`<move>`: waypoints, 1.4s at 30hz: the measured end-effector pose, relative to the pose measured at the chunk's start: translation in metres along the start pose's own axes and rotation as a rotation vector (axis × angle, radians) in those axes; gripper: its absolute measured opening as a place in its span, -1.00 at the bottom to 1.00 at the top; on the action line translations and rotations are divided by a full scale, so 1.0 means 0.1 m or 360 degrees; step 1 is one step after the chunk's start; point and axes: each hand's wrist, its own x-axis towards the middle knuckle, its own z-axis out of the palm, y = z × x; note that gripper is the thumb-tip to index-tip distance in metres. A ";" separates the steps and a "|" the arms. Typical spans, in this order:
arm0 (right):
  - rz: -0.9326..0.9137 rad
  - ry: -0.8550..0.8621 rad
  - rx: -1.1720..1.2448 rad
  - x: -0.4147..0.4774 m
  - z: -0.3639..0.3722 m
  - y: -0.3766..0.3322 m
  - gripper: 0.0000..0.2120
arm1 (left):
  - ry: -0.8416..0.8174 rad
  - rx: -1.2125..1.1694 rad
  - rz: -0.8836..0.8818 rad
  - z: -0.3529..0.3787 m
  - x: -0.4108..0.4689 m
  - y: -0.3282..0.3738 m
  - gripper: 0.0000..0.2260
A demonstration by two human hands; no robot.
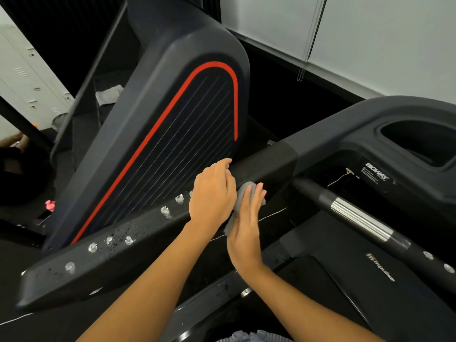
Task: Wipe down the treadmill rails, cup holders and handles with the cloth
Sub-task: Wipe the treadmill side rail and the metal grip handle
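my left hand (pixel 212 193) lies palm-down over the top of the wide black padded treadmill side rail (pixel 138 233), fingers curled over its far edge, gripping nothing else. my right hand (pixel 246 225), fingers straight, presses the small grey crumpled cloth (pixel 243 193) flat against the rail's near face, just beside the left hand. white foam blobs (pixel 165 211) dot the rail to the left.

I note the rail (pixel 103 257) top lies open down its lower-left run, carrying only foam blobs (pixel 128 240). The upright panel (pixel 172 134) walls its far side. Toward the console, the chrome-banded handle (pixel 357 218) crosses the gap beside the rail.
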 end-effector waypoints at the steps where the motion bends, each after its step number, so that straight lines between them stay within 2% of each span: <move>1: -0.0088 -0.0049 -0.0039 -0.05 0.02 0.02 -0.31 | 0.0008 -0.0001 -0.0001 0.00 0.00 0.00 -0.72; 5: -0.0433 -0.0112 -0.0308 -0.16 0.00 0.24 -0.32 | 0.0011 -0.0016 -0.0021 0.00 0.01 0.00 -0.71; 8: -0.0462 -0.0150 -0.0196 -0.15 -0.10 0.25 -0.38 | 0.0012 -0.0029 -0.0028 0.00 0.02 0.00 -0.71; 11: -0.0327 -0.0042 0.0062 -0.13 -0.26 0.15 -0.47 | 0.0035 -0.0072 -0.0015 0.00 0.01 -0.02 -0.72; 16: 0.0031 0.0411 0.0329 0.16 -0.61 -0.10 -0.71 | 0.0012 -0.0225 -0.0033 -0.06 0.05 0.02 -0.71; 19: 0.0237 0.0476 0.0493 0.41 -0.75 -0.24 -0.82 | -0.0030 -0.0326 -0.0058 -0.11 0.03 0.08 -0.73; 22: 0.0529 0.0328 0.0858 0.57 -0.82 -0.35 -0.85 | 0.0033 -0.0384 0.0136 -0.13 -0.06 0.16 -0.61; 25: 0.0775 -0.0030 0.1390 0.60 -0.85 -0.52 -0.75 | -0.0050 -0.0476 0.0323 -0.12 -0.19 0.30 -0.54; 29: 0.0949 -0.0373 0.1593 0.52 -0.82 -0.56 -0.64 | -0.0040 -0.0522 0.0175 -0.13 -0.32 0.29 -0.47; 31: 0.1011 -0.0534 0.1557 0.52 -0.83 -0.53 -0.58 | 0.0006 -0.0524 0.0175 -0.17 -0.37 0.22 -0.51; 34: 0.0863 -0.0816 0.1239 0.57 -0.84 -0.55 -0.59 | 0.0044 -0.0489 0.0162 -0.25 -0.46 0.12 -0.51; 35: 0.0771 -0.0802 0.1031 0.61 -0.84 -0.56 -0.60 | 0.0058 -0.0404 0.0136 -0.27 -0.49 0.07 -0.51; 37: 0.0535 -0.0571 0.0587 0.72 -0.85 -0.54 -0.57 | 0.0116 -0.0121 0.0069 -0.30 -0.52 -0.04 -0.51; 40: 0.0199 -0.0272 0.0199 0.92 -0.88 -0.46 -0.59 | 0.0185 0.0407 0.0025 -0.28 -0.53 -0.20 -0.60; 42: 0.0018 -0.0225 -0.0017 1.06 -0.86 -0.38 -0.63 | 0.0143 0.0568 0.0001 -0.23 -0.53 -0.21 -0.60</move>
